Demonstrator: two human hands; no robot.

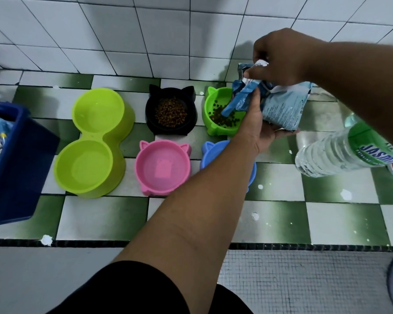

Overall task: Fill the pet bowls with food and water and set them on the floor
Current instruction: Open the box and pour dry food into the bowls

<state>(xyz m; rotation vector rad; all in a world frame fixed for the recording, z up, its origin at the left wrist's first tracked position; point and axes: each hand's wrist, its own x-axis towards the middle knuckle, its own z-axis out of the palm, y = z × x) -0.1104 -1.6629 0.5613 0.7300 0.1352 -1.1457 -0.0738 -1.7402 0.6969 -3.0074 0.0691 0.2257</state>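
Observation:
A light blue pet food bag is tilted over the green cat-eared bowl, which has dark kibble in it. My left hand grips the bag from below near its mouth. My right hand pinches the bag's torn top. The black cat-eared bowl holds brown kibble. The pink cat-eared bowl and the lime double bowl appear to hold water. A blue cat-eared bowl lies mostly hidden under my left forearm.
A clear water bottle with a green label lies on its side at the right. A dark blue bin with packets inside stands at the left. The floor is green-and-white checked tile, with a white tiled wall behind.

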